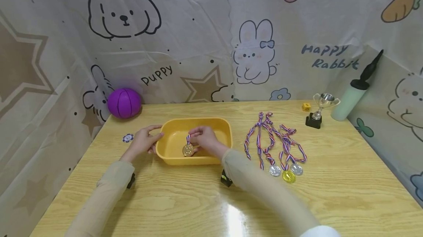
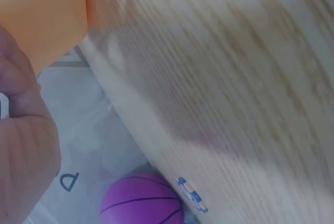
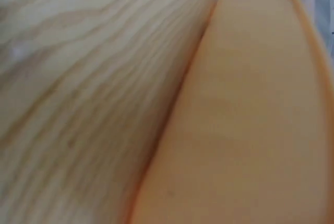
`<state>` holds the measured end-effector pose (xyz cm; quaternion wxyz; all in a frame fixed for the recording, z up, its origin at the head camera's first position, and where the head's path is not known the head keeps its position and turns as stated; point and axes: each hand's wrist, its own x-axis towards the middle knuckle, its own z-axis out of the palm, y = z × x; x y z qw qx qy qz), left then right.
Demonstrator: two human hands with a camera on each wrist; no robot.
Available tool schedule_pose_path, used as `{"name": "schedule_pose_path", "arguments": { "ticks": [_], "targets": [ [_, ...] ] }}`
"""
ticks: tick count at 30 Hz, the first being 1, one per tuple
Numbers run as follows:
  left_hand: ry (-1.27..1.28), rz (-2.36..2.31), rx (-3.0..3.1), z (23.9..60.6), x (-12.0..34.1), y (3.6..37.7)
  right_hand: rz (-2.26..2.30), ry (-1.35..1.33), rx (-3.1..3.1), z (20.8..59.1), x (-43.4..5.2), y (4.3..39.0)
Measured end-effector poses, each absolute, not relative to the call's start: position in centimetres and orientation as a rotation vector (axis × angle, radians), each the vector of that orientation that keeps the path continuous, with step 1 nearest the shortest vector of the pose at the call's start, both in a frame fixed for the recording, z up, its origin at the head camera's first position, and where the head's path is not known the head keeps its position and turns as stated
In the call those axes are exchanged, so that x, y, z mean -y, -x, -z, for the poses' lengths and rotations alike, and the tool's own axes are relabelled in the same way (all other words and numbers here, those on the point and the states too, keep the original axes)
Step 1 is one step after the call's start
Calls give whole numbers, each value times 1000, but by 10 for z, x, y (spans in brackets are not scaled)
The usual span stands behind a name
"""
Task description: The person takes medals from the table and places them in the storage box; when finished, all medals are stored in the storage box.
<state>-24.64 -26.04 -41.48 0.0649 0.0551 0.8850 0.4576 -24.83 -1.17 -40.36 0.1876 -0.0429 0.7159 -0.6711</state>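
A yellow plastic basin (image 1: 195, 161) stands on the wooden table. At its left end my left hand (image 1: 143, 142) grips the rim, thumb over the edge and fingers against the outside. My right hand (image 1: 206, 139) reaches into the basin and pinches the striped ribbon of a gold medal (image 1: 188, 150), whose disc hangs low inside. In the left wrist view, part of the left hand (image 2: 26, 145) shows below the basin wall (image 2: 42, 15). The basin's side (image 3: 245, 104) fills much of the right wrist view, hiding the right hand and medal there.
Several medals with tangled ribbons (image 1: 274, 137) lie right of the basin. Farther right are a trophy (image 1: 318, 110), a yellow die (image 1: 306, 107) and a green hand pump (image 1: 350, 99). A purple ball (image 1: 124, 103) and a poker chip (image 1: 127, 138) lie left; a black object (image 1: 226, 179) is in front.
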Motion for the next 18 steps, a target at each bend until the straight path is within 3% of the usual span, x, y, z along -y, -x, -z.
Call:
{"name": "schedule_pose_path", "arguments": {
  "ticks": [18],
  "targets": [
    [-170, -1403, -2658, 415, 260, 247, 1600, -1, -2361, 419, 15, 252]
  ]
}}
